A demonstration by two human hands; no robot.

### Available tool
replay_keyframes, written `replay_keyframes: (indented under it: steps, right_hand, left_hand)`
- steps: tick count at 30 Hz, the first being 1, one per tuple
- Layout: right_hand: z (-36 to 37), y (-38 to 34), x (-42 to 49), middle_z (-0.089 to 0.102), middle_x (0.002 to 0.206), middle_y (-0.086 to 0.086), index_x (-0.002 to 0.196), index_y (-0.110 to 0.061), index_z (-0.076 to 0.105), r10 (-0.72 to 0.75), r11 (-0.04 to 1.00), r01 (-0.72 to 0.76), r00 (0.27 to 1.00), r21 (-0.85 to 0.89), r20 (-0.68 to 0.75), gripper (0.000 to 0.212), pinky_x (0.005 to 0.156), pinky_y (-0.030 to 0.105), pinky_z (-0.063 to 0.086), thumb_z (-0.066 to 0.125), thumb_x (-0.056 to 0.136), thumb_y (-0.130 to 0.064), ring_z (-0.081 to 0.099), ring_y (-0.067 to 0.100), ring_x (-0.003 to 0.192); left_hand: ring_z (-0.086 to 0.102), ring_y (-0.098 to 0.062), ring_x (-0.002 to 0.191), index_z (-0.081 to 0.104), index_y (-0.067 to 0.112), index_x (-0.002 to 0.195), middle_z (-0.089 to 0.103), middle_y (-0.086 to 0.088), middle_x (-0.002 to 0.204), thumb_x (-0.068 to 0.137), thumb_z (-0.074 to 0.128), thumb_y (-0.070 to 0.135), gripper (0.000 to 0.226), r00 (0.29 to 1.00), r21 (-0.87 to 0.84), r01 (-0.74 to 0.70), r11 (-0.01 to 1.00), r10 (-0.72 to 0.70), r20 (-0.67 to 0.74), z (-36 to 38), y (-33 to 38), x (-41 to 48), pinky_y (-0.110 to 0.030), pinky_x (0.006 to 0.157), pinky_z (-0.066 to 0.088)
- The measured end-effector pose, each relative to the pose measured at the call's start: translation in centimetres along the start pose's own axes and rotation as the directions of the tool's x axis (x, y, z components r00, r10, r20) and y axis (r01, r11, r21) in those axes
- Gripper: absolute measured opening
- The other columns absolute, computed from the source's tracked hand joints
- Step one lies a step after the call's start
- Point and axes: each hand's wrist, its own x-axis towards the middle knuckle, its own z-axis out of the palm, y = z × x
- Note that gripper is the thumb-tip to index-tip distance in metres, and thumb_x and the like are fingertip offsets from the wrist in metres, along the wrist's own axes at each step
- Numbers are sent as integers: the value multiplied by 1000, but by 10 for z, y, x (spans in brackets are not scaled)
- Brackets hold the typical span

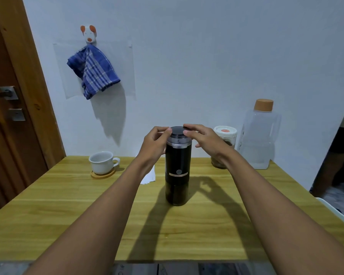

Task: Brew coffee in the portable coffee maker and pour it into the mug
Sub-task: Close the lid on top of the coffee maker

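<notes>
Black lid (177, 131) sits between the fingertips of left hand (155, 141) and right hand (202, 135), both pinching its rim; turn it evenly, keeping the coffee maker (178, 171) upright.

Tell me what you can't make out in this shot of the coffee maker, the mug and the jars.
All in the head view:
- Mug: its inside is hidden by the low viewing angle.
- Coffee maker: dark body hides any liquid level.
- Jar: lower part behind the right hand.
- White papers: mostly behind the left hand and forearm.
- Bottle: label print too small.
</notes>
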Motion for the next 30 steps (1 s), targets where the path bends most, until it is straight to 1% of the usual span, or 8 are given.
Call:
replay_keyframes:
  steps: [4,11,14,18,20,25,28,30]
  right_hand:
    - [3,3,-1,55,134,-11,138,-24,55,14,998,-14,1000,58,9,43,86,26,47,59,97,-37,51,7,120]
    - [10,10,0,54,134,-7,138,-26,50,55,989,-58,998,134,23,43,101,39,46,56,97,-40,48,11,124]
    - [13,14,2,54,134,-5,136,-28,49,59,985,-61,998,163,23,40,92,34,49,54,98,-40,50,11,121]
    - [16,17,2,56,129,-9,132,-31,51,58,979,-61,998,193,22,35,80,27,48,54,99,-41,51,-1,112]
    - [15,14,-1,55,129,-9,134,-33,49,59,981,-64,998,185,29,36,80,26,48,53,99,-42,51,-1,111]
    - [12,4,-12,51,134,-10,141,-39,44,75,991,-78,997,108,29,44,91,35,43,48,99,-51,47,13,124]
    - [18,12,-23,57,126,-16,139,-41,46,65,990,-67,998,122,19,41,83,27,44,48,99,-53,51,8,121]
    - [24,24,-32,59,125,-17,140,-39,46,70,987,-73,997,146,26,47,79,20,43,55,96,-52,53,2,118]
  left_hand:
    - [62,-14,105,63,27,106,67,6,112,101,58,36,12,999,-18,33,999,-33,-4,0,2,2,-31,75,51]
    - [58,-14,106,61,30,116,63,4,118,101,54,33,17,995,-54,95,994,-94,27,4,3,5,-31,76,48]
    - [58,-9,97,62,32,118,64,11,109,102,49,29,20,997,-53,76,996,-75,17,9,3,7,-29,75,49]
    - [59,-11,94,65,30,118,65,10,107,102,48,27,23,997,-66,71,995,-72,-6,13,-1,8,-31,82,50]
    - [59,-12,94,64,29,120,65,10,108,102,48,27,24,998,-63,67,996,-68,-6,14,1,6,-31,82,50]
    - [58,-6,95,63,32,120,62,13,108,104,46,29,24,998,-30,62,998,-62,-11,14,7,1,-26,77,50]
    - [57,2,100,62,32,127,62,15,113,105,46,32,27,998,-14,41,999,-41,-45,16,6,-3,-25,79,49]
    - [60,-4,106,64,33,123,64,17,115,104,46,38,27,997,-43,55,998,-57,-47,17,4,-7,-27,84,49]
